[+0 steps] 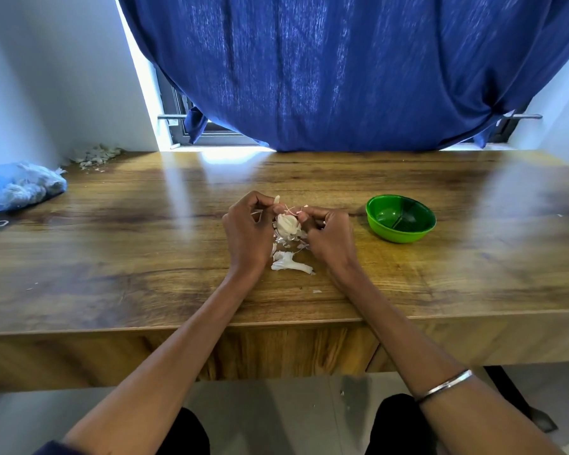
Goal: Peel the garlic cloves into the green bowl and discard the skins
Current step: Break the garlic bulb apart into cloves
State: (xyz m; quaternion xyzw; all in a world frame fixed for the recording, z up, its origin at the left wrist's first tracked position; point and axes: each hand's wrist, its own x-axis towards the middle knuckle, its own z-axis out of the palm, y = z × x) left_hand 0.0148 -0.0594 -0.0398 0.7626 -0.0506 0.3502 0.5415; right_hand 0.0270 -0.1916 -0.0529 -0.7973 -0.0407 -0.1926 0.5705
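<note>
Both hands' grip — left hand (248, 229), right hand (326, 233) — pinches the garlic (287, 225).

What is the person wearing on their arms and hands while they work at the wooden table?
Both forearms are bare, with no gloves on the left hand or the right hand. A thin silver metal bangle circles the right forearm. A small ring-like glint shows on a right finger, too small to be sure. A bit of dark blue sleeve shows at the left arm's lower edge.
</note>
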